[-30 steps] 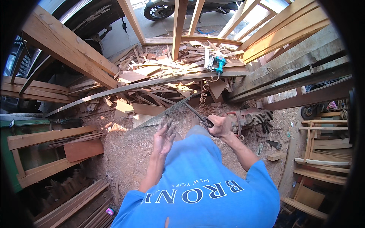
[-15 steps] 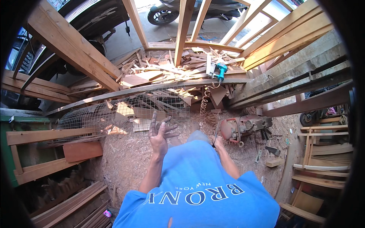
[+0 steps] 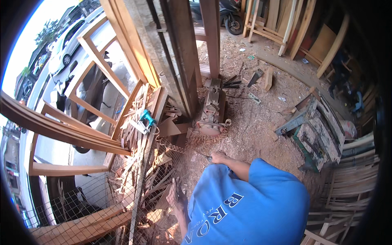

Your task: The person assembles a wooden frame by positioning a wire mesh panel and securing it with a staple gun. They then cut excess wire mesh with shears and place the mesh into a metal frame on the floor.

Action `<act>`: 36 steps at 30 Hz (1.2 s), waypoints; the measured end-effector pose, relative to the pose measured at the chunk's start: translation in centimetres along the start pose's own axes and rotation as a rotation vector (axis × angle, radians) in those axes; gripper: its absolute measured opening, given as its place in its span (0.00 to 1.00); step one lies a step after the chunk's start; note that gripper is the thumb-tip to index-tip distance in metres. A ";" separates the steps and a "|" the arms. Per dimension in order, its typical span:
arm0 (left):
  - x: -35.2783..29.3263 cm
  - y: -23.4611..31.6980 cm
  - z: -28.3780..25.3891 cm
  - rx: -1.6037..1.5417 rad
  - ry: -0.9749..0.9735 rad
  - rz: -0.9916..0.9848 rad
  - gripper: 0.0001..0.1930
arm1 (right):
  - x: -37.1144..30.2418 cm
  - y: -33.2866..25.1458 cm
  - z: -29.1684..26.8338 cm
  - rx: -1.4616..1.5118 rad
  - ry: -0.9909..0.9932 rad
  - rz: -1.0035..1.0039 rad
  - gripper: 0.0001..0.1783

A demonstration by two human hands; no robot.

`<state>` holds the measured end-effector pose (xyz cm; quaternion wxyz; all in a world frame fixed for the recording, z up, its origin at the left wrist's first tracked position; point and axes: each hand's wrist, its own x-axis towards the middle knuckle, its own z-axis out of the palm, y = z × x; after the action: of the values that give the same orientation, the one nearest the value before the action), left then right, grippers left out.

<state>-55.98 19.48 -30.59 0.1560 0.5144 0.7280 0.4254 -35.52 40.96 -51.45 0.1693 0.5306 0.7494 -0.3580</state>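
My right hand [image 3: 219,157] is closed at the front of my blue shirt. From it a slim, dark metal tool [image 3: 203,155] points toward the compressor; its exact kind is too small to make out. My left hand [image 3: 174,201] is lower and to the left, beside the wire mesh [image 3: 81,200], its fingers stretched out with nothing visible in them. Ahead stands a dusty red air compressor [image 3: 212,116] on the sawdust floor. Its coiled hose [image 3: 165,145] runs left to a teal nail gun [image 3: 146,118] lying on wood scraps.
Wooden frames [image 3: 98,53] and a dark post [image 3: 181,53] rise at the left. A handsaw [image 3: 255,77] and a wood block [image 3: 268,79] lie beyond the compressor. At right stands a worn workbench-like stand [image 3: 318,130], with stacked boards [image 3: 355,175] behind it. A parked motorbike [image 3: 232,18] is at the back.
My view has swung to the right, bringing the compressor to the middle and the stand into sight. My left hand's spread fingers have come closer together. The right hand still holds the slim tool.
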 end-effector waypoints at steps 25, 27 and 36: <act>10.3 24.6 35.2 -0.728 -1.365 0.628 0.25 | -23.8 28.1 -1.3 2.070 1.140 0.215 0.14; 9.2 25.6 38.1 -0.832 -1.425 0.718 0.28 | -25.0 28.0 -2.3 2.052 1.281 0.202 0.14; 8.0 30.4 43.8 -0.809 -1.859 0.089 0.38 | -28.6 30.4 -8.5 2.408 1.675 -0.249 0.11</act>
<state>-11.52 49.90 -31.01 0.8072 0.5767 0.0996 0.0767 4.30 33.28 -38.32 -0.8696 0.3300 -0.0767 -0.3592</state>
